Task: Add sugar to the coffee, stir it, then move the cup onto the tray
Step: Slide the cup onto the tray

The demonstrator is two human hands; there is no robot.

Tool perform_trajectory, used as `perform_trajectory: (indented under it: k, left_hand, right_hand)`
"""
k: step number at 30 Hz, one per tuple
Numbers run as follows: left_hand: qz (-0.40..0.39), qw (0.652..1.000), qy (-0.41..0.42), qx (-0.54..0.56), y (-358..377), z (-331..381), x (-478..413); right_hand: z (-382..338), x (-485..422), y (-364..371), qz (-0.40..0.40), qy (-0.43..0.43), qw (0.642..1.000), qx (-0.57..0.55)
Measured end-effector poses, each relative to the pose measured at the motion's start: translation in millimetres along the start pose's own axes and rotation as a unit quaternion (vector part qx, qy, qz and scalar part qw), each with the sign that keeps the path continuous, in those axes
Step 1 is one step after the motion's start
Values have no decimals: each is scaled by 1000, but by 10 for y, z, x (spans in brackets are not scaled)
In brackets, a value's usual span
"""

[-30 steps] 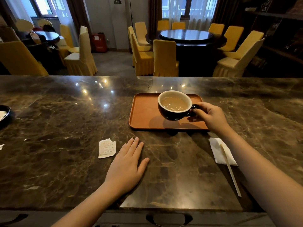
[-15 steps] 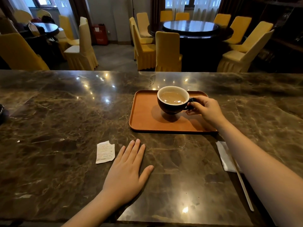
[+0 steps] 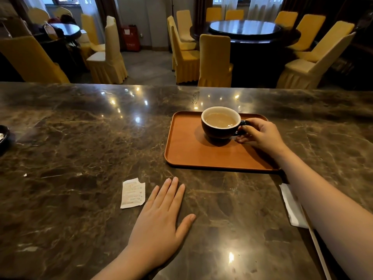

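Sitting on the orange tray (image 3: 187, 150), toward its far right part: a dark cup (image 3: 220, 129) with a white inside, filled with pale milky coffee (image 3: 220, 120), upright, its base on the tray's surface with a shadow just beneath. Pinching the cup's handle on the side away from the tray's left rim: right hand (image 3: 262, 136), fingers curled, forearm reaching back across the tray's near right corner. Lying just nearer than the tray's near rim, palm down on the dark marble desk (image 3: 70, 150): left hand (image 3: 161, 217), flat, fingers close together and thumb out to the side, holding nothing. Just beside that hand, left of the tray's near left corner: a torn white sugar packet (image 3: 132, 193), flat on the desk. Nearer than the tray's right end, partly under the right forearm: a white napkin (image 3: 291, 207) with a pale stir stick (image 3: 320, 253) running toward the near edge. Far left of the tray, at the picture's edge: a dark dish (image 3: 4, 136). Beyond the tray, past the desk: yellow-covered chairs (image 3: 215, 59) around a round dark table (image 3: 245, 27).
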State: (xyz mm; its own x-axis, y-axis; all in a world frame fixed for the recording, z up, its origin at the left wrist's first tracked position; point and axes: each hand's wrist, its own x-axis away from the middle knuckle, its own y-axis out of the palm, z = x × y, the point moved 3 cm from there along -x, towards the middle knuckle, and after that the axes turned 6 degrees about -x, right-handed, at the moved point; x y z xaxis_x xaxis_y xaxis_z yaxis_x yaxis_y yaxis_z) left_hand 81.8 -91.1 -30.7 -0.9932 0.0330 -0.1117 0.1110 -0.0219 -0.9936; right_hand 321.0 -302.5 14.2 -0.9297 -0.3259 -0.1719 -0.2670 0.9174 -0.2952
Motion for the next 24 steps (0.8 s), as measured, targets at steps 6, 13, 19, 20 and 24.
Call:
perform_trajectory:
  k: [6, 13, 19, 20, 24]
  left_hand:
    - [-8, 1000, 1, 2, 3, -1, -1]
    - [-3, 1000, 3, 7, 7, -2, -8]
    - [4, 1000, 4, 14, -6, 4, -6]
    - [4, 1000, 3, 12, -9, 5, -5]
    - [7, 1000, 4, 12, -7, 6, 8]
  right_hand:
    - [-4, -4, -3, -9, -3, 1000, -3]
    - [-37, 16, -6, -12, -7, 1000, 4]
    - [-39, 30, -32, -22, -18, 999, 41]
    - [-34, 34, -34, -22, -19, 999, 43]
    - [-18, 52, -50, -19, -13, 999, 38]
